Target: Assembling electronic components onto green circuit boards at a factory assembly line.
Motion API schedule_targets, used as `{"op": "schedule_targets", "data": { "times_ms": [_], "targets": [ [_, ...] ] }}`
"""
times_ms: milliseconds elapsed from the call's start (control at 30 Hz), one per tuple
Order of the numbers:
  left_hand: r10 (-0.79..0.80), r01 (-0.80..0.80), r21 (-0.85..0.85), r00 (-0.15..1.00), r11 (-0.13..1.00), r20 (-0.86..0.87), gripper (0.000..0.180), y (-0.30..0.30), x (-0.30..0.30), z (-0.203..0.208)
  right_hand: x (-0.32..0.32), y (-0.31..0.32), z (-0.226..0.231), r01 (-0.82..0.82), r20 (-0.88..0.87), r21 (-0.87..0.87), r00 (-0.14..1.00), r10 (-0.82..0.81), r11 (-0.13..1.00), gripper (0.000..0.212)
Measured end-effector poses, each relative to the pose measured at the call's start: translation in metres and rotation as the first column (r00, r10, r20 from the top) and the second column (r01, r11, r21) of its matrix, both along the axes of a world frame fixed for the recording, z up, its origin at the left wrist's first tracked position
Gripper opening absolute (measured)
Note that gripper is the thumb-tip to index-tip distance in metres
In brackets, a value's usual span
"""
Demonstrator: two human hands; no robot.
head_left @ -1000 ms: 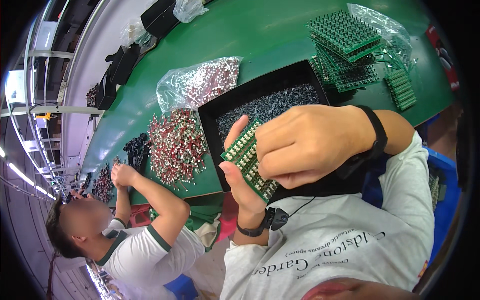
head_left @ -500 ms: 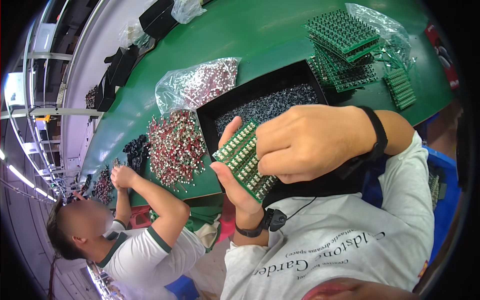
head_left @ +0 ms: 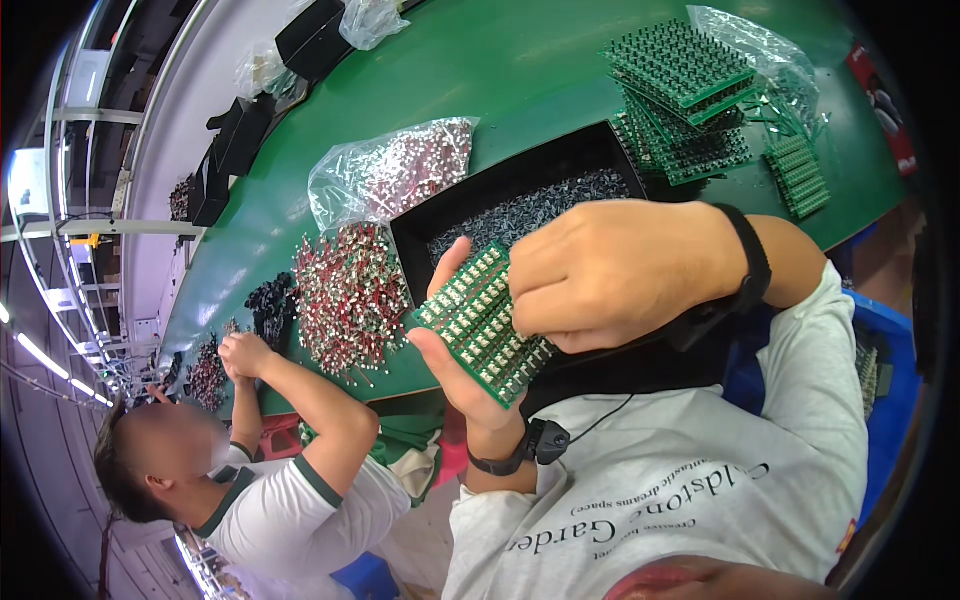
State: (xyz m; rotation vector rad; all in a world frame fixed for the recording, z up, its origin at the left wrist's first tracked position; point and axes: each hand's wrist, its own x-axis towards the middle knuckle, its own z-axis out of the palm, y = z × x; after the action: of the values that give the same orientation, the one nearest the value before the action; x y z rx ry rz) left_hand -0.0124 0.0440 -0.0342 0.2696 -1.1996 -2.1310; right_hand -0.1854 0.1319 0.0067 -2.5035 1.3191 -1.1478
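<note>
My left hand (head_left: 462, 385) grips a green circuit board panel (head_left: 478, 318) by its edges, thumb on one side and a finger on the other. Rows of small pale connectors cover the panel, which is tilted above the front of a black box (head_left: 515, 183). Over the panel's right part lies my right hand (head_left: 625, 272), its fingers curled and pressed together. Whatever sits between those fingertips is hidden behind the hand. Many small dark grey parts (head_left: 545, 208) fill the box behind my hands.
A heap of red-and-white wired parts (head_left: 350, 300) and a clear bag (head_left: 410, 170) of similar parts lie left of the box. Stacked pin-covered boards (head_left: 685, 75) and a smaller board (head_left: 798, 175) are at the right. A co-worker (head_left: 290, 500) sits at left.
The panel has shifted slightly left and turned a little in my left hand. My right hand has moved slightly left and up, its fingers still curled over the panel.
</note>
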Motion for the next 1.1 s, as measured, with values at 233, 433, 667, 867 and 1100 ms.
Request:
{"op": "schedule_targets", "data": {
  "times_ms": [233, 433, 667, 867, 1100],
  "targets": [
    [-0.036, 0.045, 0.083, 0.994, 0.996, -0.108, 0.080, -0.002, 0.000, -0.002, -0.005, 0.004, 0.005, 0.129, -0.055, 0.077, 0.991, -0.125, 0.989, 0.015],
    [0.008, -0.007, 0.049, 1.000, 0.999, -0.025, 0.079, -0.003, 0.002, -0.004, 0.000, 0.001, -0.002, 0.093, -0.094, 0.062, 0.992, -0.087, 0.994, 0.019],
    [-0.059, 0.070, 0.067, 0.987, 0.995, -0.151, 0.078, -0.004, 0.001, -0.003, -0.012, 0.004, 0.006, 0.103, -0.046, 0.015, 0.994, -0.102, 0.995, 0.016],
    [0.041, -0.036, 0.078, 0.998, 0.996, -0.055, 0.078, -0.003, 0.000, -0.004, -0.005, 0.004, 0.002, 0.127, -0.100, 0.120, 0.988, -0.115, 0.985, 0.015],
    [-0.028, 0.037, 0.078, 0.994, 0.996, -0.110, 0.078, -0.005, 0.001, -0.006, -0.005, 0.000, 0.000, 0.061, -0.088, 0.070, 0.995, -0.055, 0.996, 0.016]
  ]
}}
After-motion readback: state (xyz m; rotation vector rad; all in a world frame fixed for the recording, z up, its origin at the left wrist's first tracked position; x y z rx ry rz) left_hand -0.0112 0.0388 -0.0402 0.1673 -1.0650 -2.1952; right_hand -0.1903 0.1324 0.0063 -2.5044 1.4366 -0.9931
